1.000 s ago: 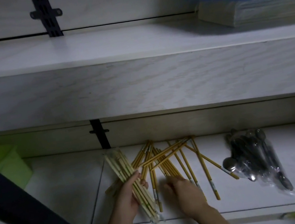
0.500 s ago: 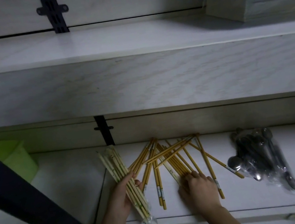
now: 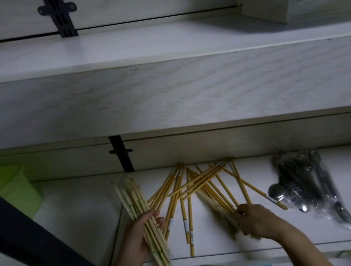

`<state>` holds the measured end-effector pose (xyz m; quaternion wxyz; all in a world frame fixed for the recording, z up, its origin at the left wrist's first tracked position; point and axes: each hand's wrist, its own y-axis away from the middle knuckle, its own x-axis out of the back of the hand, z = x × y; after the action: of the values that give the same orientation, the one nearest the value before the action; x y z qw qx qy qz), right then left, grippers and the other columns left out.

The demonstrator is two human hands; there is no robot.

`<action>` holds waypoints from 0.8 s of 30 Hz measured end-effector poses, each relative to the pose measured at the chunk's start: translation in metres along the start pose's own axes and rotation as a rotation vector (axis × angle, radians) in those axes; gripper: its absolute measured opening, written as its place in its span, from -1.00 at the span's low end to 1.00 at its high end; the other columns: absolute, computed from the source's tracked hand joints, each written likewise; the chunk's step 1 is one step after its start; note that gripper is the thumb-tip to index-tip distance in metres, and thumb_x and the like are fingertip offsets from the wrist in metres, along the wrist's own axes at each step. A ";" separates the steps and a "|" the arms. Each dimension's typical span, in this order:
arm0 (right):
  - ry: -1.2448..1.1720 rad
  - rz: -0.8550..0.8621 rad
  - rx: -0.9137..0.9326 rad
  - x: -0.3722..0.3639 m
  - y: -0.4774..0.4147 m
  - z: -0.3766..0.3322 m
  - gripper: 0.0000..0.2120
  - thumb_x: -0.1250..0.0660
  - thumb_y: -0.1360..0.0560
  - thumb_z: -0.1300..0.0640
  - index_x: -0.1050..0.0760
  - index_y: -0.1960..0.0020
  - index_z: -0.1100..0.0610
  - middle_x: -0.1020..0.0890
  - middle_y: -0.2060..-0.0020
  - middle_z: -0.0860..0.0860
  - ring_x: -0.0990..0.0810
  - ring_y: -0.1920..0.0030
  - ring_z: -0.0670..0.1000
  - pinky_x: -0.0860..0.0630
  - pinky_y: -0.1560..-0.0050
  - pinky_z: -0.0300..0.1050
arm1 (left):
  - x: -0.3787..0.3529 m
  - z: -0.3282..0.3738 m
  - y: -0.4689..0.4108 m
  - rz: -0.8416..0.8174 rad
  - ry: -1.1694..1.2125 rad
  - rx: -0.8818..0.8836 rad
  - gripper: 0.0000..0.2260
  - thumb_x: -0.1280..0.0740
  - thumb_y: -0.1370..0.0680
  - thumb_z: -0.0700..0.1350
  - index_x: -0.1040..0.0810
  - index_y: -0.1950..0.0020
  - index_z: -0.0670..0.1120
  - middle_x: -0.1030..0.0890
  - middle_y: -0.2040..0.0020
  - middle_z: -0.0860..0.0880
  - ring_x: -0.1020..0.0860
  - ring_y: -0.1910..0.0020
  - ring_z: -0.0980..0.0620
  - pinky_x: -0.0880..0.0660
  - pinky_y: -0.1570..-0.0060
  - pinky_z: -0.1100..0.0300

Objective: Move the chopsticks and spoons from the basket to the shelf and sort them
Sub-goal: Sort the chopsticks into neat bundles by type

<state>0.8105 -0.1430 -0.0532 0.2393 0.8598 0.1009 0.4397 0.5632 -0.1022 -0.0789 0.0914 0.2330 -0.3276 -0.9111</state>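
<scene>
Two hands sorting chopsticks on the white lower shelf (image 3: 79,218).
The left hand (image 3: 138,234) grips a bundle of pale plastic-wrapped chopsticks (image 3: 134,200), whose near ends jut past the shelf's front edge. The right hand (image 3: 255,219), blurred, curls its fingers round another pale wrapped pair (image 3: 217,209) lying among the loose yellow wooden chopsticks (image 3: 201,182) scattered mid-shelf. Dark metal spoons in clear plastic sleeves (image 3: 303,178) lie heaped to the right. A green plastic bin (image 3: 14,190) sits far left.
</scene>
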 end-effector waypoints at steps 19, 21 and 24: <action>-0.248 0.279 0.289 -0.041 0.026 -0.047 -0.87 -0.03 -0.62 -0.01 -0.28 0.06 -0.02 -0.46 0.33 -0.10 -0.43 0.35 -0.14 -0.31 0.35 -0.25 | -0.063 -0.020 0.022 -0.393 -0.034 0.030 -0.73 -0.20 -0.59 -0.17 -0.50 -0.24 -0.21 -0.60 -0.17 -0.19 -0.64 -0.01 -0.01 -0.58 0.15 0.14; -0.239 0.289 0.330 -0.043 0.024 -0.044 -0.88 -0.04 -0.62 -0.03 -0.29 0.03 -0.03 -0.49 0.32 -0.08 -0.47 0.33 -0.07 -0.34 0.36 -0.24 | -0.068 -0.022 0.021 -0.363 -0.041 0.013 -0.75 -0.24 -0.57 -0.18 -0.53 -0.19 -0.24 -0.62 -0.11 -0.21 -0.67 0.10 0.00 -0.60 0.27 0.18; -0.206 0.301 0.358 -0.037 0.019 -0.037 -0.79 -0.07 -0.60 -0.09 -0.38 0.07 0.00 -0.51 0.30 -0.07 -0.51 0.25 -0.05 -0.41 0.23 -0.14 | -0.070 -0.024 0.018 -0.270 -0.124 -0.073 -0.76 -0.34 -0.50 -0.23 -0.54 -0.11 -0.33 -0.63 0.16 -0.19 -0.65 0.28 -0.01 -0.57 0.38 0.21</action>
<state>0.7583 -0.1619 -0.0518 0.0242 0.9340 0.0234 0.3558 0.6364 -0.1064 -0.0580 -0.0442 0.2148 -0.2650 -0.9390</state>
